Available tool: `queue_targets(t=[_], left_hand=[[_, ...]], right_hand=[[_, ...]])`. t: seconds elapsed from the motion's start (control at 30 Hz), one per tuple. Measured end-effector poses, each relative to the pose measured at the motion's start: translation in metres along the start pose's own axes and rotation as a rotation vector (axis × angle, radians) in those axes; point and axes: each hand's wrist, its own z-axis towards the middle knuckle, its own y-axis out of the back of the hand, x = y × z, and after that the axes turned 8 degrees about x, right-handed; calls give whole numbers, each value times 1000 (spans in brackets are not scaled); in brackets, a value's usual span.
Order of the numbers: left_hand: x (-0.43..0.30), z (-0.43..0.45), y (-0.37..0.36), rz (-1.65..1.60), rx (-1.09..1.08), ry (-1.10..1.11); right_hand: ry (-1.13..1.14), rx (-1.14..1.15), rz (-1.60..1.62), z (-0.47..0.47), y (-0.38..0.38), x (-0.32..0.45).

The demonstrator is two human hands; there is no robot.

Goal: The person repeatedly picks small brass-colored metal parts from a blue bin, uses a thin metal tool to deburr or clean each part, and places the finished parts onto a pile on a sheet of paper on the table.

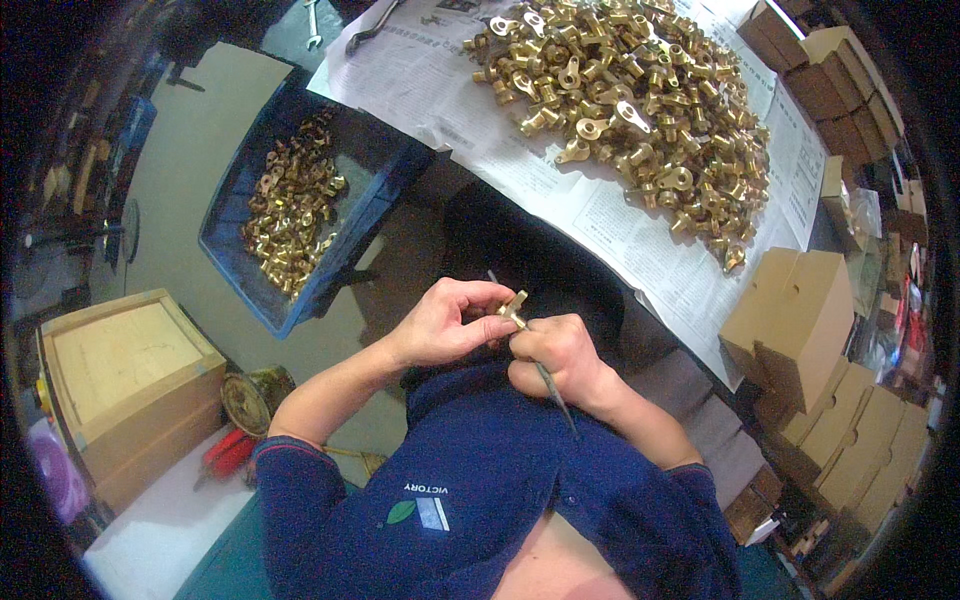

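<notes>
Near my lap, my left hand (463, 321) pinches a small brass fitting (514, 304) between thumb and fingers. My right hand (559, 356) is closed around a thin, dark rod-like tool (553, 390), perhaps a file, whose far part passes at the fitting and shows again beyond my left fingers. The two hands are close together at the fitting. Whether the tool goes through the fitting's bore cannot be told. Beyond my hands, a large heap of similar brass fittings (637, 112) lies on newspaper (517, 169) covering a table.
A blue plastic bin (281, 319) at the left holds more brass fittings (289, 210). Cardboard boxes (787, 315) stand along the right. A wooden box (127, 352) is at lower left, near red-handled pliers (229, 454). An open-end wrench (313, 26) lies at the top.
</notes>
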Motion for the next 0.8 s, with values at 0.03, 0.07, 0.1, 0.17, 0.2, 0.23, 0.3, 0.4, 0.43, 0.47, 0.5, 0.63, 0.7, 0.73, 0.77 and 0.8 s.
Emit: queue_targets(t=[0.03, 0.07, 0.1, 0.17, 0.2, 0.23, 0.3, 0.4, 0.43, 0.47, 0.5, 0.63, 0.7, 0.73, 0.77, 0.8], left_hand=[[-1, 0, 2, -35, 11, -7], [-2, 0, 5, -69, 22, -14], [-4, 0, 7, -102, 28, -21], [-15, -1, 15, -110, -8, -68], [-22, -2, 21, -137, -86, -72], [-26, -3, 25, -164, -164, -76], [-23, -3, 35, 419, -362, -215], [-17, -3, 36, 877, -515, -357], [-14, -3, 35, 960, -543, -366], [-11, -3, 34, 1042, -570, -374], [-10, -3, 33, 1044, -573, -384], [-9, -1, 32, 1071, -579, -411], [-11, -1, 32, 1073, -586, -419], [-11, -1, 32, 1064, -593, -423], [-12, -1, 32, 1056, -601, -428], [-12, -1, 32, 1056, -602, -431]], right_hand=[[1, -7, 43, 0, -1, -2], [3, -14, 86, 0, -2, -2], [17, -11, 117, 0, 0, -3], [46, -5, 179, -2, 4, -6], [81, 17, 200, -2, 12, -4], [49, 10, 197, -4, 16, -3], [23, -22, 175, -11, 21, 0], [158, -60, 112, -9, 34, 16], [208, -55, 118, -7, 38, 22], [217, -59, 137, -6, 38, 26], [226, -65, 153, -5, 37, 29], [278, -78, 120, 1, 34, 32], [266, -88, 127, 2, 33, 32], [260, -93, 139, 3, 34, 34], [255, -98, 152, 3, 35, 35], [255, -98, 150, 3, 35, 35]])
